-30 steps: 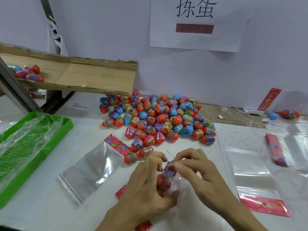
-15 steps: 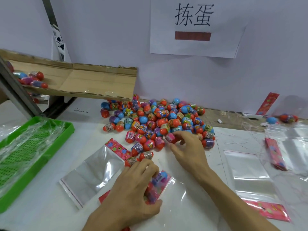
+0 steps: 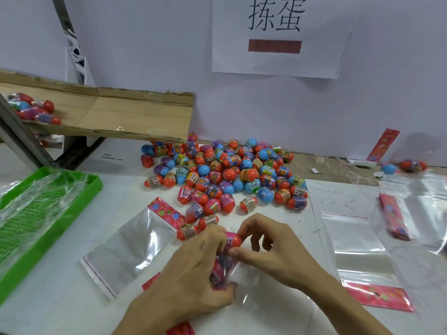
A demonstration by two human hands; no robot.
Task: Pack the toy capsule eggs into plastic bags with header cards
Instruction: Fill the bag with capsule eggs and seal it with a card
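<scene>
A heap of red, blue and purple capsule eggs (image 3: 225, 172) lies on the white table. In front of it my left hand (image 3: 191, 269) grips a clear plastic bag (image 3: 244, 281) that holds eggs, its opening toward the heap. My right hand (image 3: 273, 247) pinches a pink-and-red egg (image 3: 233, 239) at the bag's mouth. An empty bag with a flowered header card (image 3: 135, 245) lies flat to the left. More empty bags (image 3: 358, 250) lie to the right, one with a pink header card (image 3: 379, 296).
A green mesh tray (image 3: 46, 226) covered in plastic film stands at the left. Behind it a cardboard chute (image 3: 116, 114) carries packed bags (image 3: 33, 110). A few eggs (image 3: 401, 166) and a card strip (image 3: 383, 145) lie at the back right by the wall.
My right hand reached to the heap, took a pink-and-red egg and came back to the bag's mouth. My left hand stayed gripping the bag.
</scene>
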